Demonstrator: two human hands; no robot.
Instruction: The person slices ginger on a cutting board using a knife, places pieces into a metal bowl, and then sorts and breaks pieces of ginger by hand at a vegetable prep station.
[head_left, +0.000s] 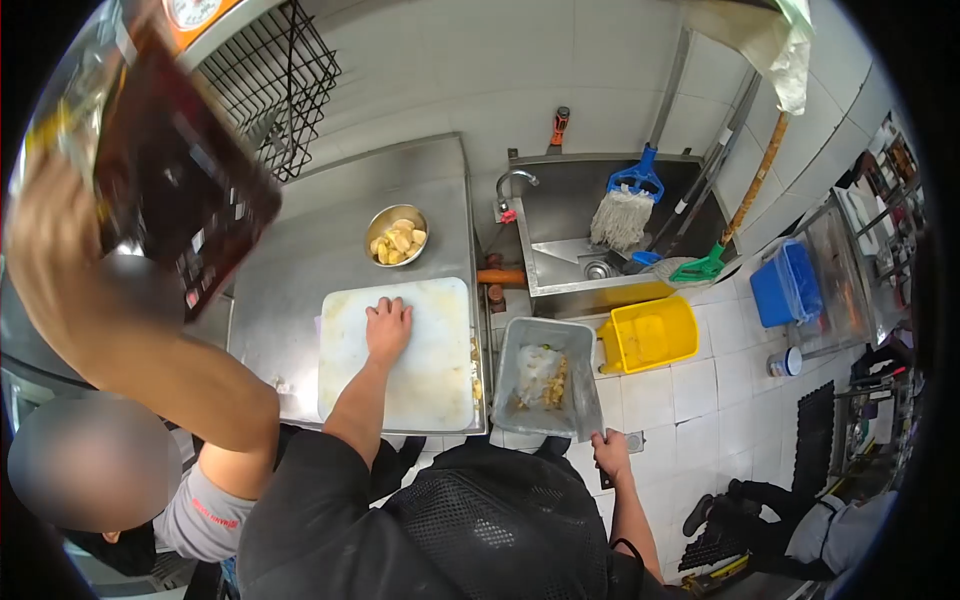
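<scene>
My left hand (388,330) rests palm down on a white cutting board (430,370), fingers a little apart and nothing visible in them. Down by the grey bin, my right hand (610,455) is closed around the dark handle of a knife with a broad blade (588,415), which points toward the bin's corner. The grey bin (510,370) contains yellowish scraps and something whitish. Behind the board stands a metal bowl (424,222) of pale yellow peeled pieces (395,243). Small yellowish scraps (475,370) lie along the board's right edge.
Left of me, a co-worker's raised arm (180,385) holds a dark red, shiny package (180,160). A steel sink (560,260) holds a mop (625,215). A yellow bucket (655,335) and blue bin (785,285) stand on the floor. Another person (810,530) is at lower right.
</scene>
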